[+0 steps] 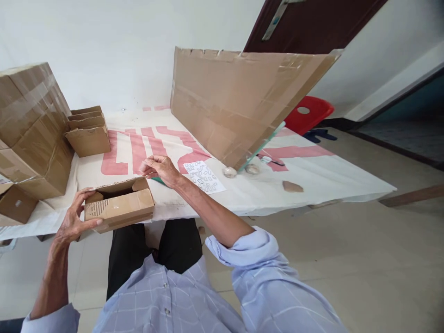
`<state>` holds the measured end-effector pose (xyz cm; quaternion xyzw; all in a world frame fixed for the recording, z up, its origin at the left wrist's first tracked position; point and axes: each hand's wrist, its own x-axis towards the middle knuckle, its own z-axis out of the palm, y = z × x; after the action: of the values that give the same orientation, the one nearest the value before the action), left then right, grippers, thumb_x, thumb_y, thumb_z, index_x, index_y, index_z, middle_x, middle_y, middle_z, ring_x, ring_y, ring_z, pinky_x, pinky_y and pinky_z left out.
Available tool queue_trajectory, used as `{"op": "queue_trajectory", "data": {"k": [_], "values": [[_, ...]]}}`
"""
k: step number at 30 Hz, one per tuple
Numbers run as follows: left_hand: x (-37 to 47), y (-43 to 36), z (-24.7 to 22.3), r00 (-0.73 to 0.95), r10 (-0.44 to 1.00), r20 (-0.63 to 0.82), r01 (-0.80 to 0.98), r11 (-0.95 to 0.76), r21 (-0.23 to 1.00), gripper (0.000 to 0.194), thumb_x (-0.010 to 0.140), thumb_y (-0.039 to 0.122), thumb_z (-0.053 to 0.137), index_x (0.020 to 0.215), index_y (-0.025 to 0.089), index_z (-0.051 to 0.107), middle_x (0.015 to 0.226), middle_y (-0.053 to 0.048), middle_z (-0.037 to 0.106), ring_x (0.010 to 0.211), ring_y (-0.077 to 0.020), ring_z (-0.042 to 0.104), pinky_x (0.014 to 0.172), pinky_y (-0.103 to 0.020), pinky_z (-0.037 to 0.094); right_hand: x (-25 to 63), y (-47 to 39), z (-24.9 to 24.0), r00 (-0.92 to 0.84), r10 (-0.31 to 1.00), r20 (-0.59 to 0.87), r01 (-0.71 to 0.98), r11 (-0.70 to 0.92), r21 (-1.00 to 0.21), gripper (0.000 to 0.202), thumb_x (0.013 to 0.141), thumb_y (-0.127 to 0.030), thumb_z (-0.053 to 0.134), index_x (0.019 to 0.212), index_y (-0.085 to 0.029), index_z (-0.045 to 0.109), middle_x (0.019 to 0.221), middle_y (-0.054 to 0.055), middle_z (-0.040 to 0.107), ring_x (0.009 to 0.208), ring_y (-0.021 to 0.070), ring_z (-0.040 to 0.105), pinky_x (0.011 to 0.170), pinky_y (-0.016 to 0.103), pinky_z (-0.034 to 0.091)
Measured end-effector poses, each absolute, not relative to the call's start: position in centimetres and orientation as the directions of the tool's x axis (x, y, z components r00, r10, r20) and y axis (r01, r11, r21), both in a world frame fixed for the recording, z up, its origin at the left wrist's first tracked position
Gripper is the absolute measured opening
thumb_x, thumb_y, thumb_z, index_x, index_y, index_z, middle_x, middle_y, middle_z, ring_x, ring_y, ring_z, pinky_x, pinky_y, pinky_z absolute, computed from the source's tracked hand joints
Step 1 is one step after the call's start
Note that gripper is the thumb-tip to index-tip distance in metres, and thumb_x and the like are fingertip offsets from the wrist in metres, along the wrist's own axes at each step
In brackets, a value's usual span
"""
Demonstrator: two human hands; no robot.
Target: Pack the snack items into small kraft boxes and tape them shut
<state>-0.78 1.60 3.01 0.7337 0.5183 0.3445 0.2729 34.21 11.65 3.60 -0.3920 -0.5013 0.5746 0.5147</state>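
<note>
A small open cardboard box (121, 208) rests at the table's front edge, its opening facing up. My left hand (74, 220) grips the box's left end, thumb on the front side and fingers at the back. My right hand (161, 170) is at the box's back right corner, its fingers pinched together; whatever may be between them is too small to make out. Part of a green object (158, 180) shows under the right hand. Just right of that hand lies a white sheet with small printed shapes (204, 177).
Large taped cartons (34, 129) and several nested open boxes (88, 134) stand at the left. A big cardboard panel (236, 101) leans behind the sheet. Tape rolls (229, 172), scissors (272, 160) and a cardboard scrap (292, 187) lie to the right. A red chair (308, 113) is beyond.
</note>
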Motion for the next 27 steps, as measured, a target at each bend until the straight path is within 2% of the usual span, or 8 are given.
{"op": "queue_trajectory", "data": {"k": [5,9,12,15,18,22,27], "values": [[-1.0,2.4,3.5,0.175,0.961,0.216,0.646,-0.277,0.711,0.085,0.071,0.070,0.087,0.137,0.021,0.063,0.158,-0.017,0.054,0.151,-0.0454,0.053,0.113,-0.054,0.060,36.1,9.9,1.0,0.000,0.986,0.165,-0.209,0.162,-0.964,0.049,0.077,-0.069,0.086,0.079,-0.022,0.071,0.084,0.005,0.081,0.067,0.0142,0.070,0.062,0.026,0.058],[-1.3,3.7,3.1,0.141,0.961,0.239,0.685,-0.269,0.677,0.085,0.067,0.070,0.086,0.133,0.022,0.062,0.152,-0.016,0.057,0.148,-0.0476,0.054,0.125,-0.066,0.048,39.6,7.0,-3.2,0.118,0.971,0.209,-0.051,0.216,-0.975,0.043,0.084,-0.065,0.076,0.079,-0.022,0.072,0.079,0.004,0.077,0.063,0.0136,0.064,0.063,0.028,0.055],[-1.3,4.0,3.0,0.107,0.966,0.236,0.700,-0.241,0.672,0.084,0.064,0.070,0.084,0.131,0.025,0.062,0.151,-0.014,0.059,0.147,-0.0490,0.055,0.129,-0.069,0.042,44.3,5.0,-6.2,0.259,0.940,0.224,0.098,0.205,-0.974,0.040,0.085,-0.061,0.070,0.076,-0.022,0.069,0.072,0.001,0.070,0.062,0.0143,0.059,0.064,0.029,0.052],[-1.1,3.9,3.2,0.081,0.971,0.226,0.720,-0.214,0.661,0.082,0.063,0.071,0.082,0.131,0.028,0.063,0.151,-0.012,0.060,0.145,-0.0489,0.057,0.128,-0.070,0.043,50.3,4.2,-8.2,0.404,0.869,0.285,0.287,0.175,-0.942,0.039,0.086,-0.060,0.062,0.075,-0.023,0.066,0.066,-0.001,0.060,0.064,0.0164,0.056,0.065,0.031,0.048],[-1.1,3.9,3.3,0.073,0.968,0.241,0.745,-0.214,0.631,0.077,0.066,0.071,0.078,0.130,0.030,0.064,0.149,-0.009,0.062,0.143,-0.0477,0.060,0.125,-0.069,0.046,56.0,4.4,-9.2,0.488,0.790,0.371,0.484,0.110,-0.868,0.040,0.087,-0.061,0.055,0.077,-0.023,0.063,0.069,0.001,0.061,0.067,0.0188,0.056,0.068,0.033,0.047],[-1.9,4.2,2.6,0.083,0.956,0.281,0.789,-0.236,0.568,0.070,0.072,0.071,0.076,0.132,0.035,0.066,0.146,-0.004,0.065,0.137,-0.0437,0.065,0.122,-0.065,0.051,60.2,5.0,-10.3,0.519,0.751,0.409,0.553,0.070,-0.830,0.039,0.086,-0.061,0.053,0.077,-0.024,0.061,0.073,0.003,0.064,0.072,0.0209,0.057,0.073,0.034,0.048],[-3.2,4.9,1.8,0.125,0.946,0.299,0.822,-0.267,0.503,0.066,0.078,0.073,0.074,0.135,0.040,0.066,0.143,-0.001,0.065,0.133,-0.0417,0.068,0.115,-0.060,0.057,61.4,5.6,-11.8,0.509,0.744,0.432,0.607,0.046,-0.794,0.037,0.090,-0.059,0.053,0.078,-0.025,0.061,0.074,0.003,0.067,0.072,0.0213,0.057,0.074,0.033,0.049]]}}
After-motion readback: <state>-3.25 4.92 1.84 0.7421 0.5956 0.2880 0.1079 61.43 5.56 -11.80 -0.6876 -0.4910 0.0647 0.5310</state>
